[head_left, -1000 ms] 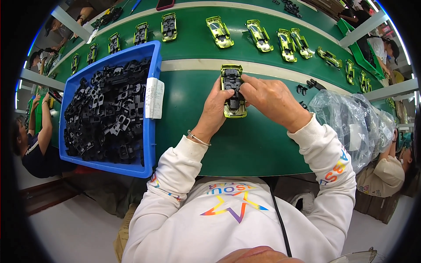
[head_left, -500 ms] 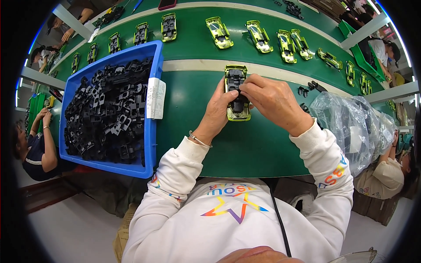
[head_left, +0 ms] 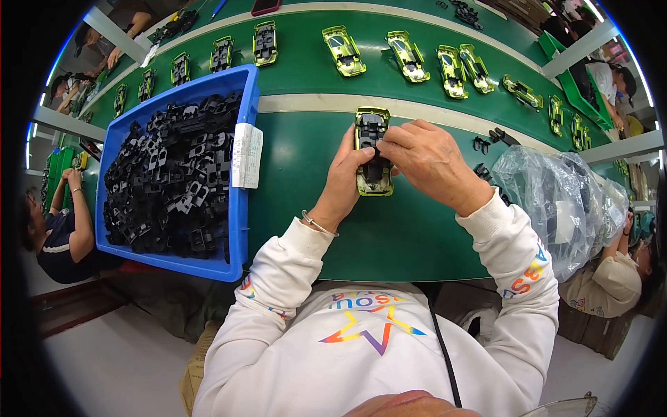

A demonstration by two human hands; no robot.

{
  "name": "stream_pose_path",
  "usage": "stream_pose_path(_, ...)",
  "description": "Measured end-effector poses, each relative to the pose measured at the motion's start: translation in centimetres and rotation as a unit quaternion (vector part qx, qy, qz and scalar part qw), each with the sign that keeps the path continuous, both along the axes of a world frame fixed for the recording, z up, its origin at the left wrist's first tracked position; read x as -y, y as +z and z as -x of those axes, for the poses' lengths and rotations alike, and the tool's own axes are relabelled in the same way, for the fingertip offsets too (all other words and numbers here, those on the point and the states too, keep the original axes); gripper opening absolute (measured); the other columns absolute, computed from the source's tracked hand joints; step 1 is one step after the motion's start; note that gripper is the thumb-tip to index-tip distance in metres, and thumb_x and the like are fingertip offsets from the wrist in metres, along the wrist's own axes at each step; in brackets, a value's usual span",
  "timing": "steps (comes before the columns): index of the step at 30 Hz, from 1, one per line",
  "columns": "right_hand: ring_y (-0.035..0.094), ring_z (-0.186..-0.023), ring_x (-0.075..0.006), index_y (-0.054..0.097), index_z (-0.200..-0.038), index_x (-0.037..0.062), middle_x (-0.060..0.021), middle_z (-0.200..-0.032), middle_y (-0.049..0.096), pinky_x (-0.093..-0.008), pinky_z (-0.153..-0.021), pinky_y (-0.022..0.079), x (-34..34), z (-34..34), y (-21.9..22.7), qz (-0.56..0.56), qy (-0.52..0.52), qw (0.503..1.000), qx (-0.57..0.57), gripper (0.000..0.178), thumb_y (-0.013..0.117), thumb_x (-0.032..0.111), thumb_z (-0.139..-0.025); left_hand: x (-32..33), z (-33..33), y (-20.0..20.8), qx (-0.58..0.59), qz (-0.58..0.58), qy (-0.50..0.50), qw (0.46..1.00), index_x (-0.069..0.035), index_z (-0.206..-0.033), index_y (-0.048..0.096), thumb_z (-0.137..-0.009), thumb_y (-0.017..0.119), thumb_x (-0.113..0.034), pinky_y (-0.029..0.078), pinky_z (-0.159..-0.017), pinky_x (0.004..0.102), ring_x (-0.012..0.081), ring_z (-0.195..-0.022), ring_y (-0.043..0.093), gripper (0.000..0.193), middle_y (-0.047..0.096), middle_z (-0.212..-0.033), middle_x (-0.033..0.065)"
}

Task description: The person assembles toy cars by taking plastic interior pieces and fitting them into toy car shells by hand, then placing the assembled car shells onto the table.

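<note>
1. One co-worker point(head_left: 66, 240) sits at the far left, hands raised together.
2. Next comes a blue bin point(head_left: 240, 229), heaped with black parts point(head_left: 167, 174); a white label point(head_left: 247, 156) is on its right wall.
3. Behind the bin, five small cars point(head_left: 265, 43) stand in a curving row, black insides up.
4. The left hand point(head_left: 344, 177) grips the car point(head_left: 374, 167) from its left side, thumb pressed over the black inside.
5. That car is between both hands, over the green table point(head_left: 410, 243), its long side pointing away from the person.
6. The right hand point(head_left: 438, 163) has its fingers curled and bunched at the car's right edge; whether they pinch anything, I cannot tell.
7. Seven yellow-green shells point(head_left: 408, 55) lie beyond, trailing off rightward.
8. Loose black pieces point(head_left: 481, 144) lie near a clear bag point(head_left: 549, 201).
9. Another co-worker point(head_left: 608, 281) is at the far right.
</note>
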State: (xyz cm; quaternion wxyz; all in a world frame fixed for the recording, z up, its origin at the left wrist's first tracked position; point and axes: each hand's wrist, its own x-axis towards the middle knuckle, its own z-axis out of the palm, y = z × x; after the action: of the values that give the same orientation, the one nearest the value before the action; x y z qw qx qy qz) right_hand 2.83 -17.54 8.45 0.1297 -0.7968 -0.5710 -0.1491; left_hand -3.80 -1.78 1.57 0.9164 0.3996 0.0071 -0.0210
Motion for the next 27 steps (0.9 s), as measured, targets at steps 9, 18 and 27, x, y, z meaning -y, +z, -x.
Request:
stream_pose_path(9,0.061,-0.088,-0.0218,0.065,-0.090,0.0033,-0.0055,-0.091,0.058,-0.0344,-0.085,0.050,-0.3,0.5,-0.1,0.031,-0.005,0.999,0.017,0.015,0.065,0.005,-0.074,-0.2,-0.2,-0.7,-0.050,-0.034,0.040,0.997,-0.002,-0.137,0.043,-0.086,0.043,-0.007,0.053,-0.090,0.0327,0.0181,-0.103,0.062,0.051,0.059,-0.115,0.0095)
stream_pose_path(18,0.059,-0.088,-0.0256,0.065,-0.100,0.0014,-0.0077,-0.098,0.057,-0.0361,-0.085,0.049,-0.6,1.4,-0.1,0.035,-0.038,0.998,-0.045,0.024,0.068,0.005,-0.076,-0.3,-0.6,-1.0,-0.062,-0.026,0.065,0.996,-0.003,-0.133,0.046,-0.086,0.044,-0.006,0.054,-0.086,0.0327,0.0167,-0.099,0.062,0.048,0.061,-0.114,0.0084)
stream_pose_path(27,0.066,-0.089,-0.0159,0.059,-0.127,-0.0018,-0.0121,-0.117,0.062,-0.0274,-0.067,0.057,-1.2,1.5,-3.3,-0.230,-0.197,0.798,-0.521,0.039,0.068,0.014,-0.092,-0.6,-1.4,-0.8,0.024,-0.008,0.150,0.988,-0.003,-0.140,0.037,-0.085,0.047,-0.005,0.053,-0.090,0.0324,0.0191,-0.100,0.061,0.056,0.058,-0.118,0.0105)
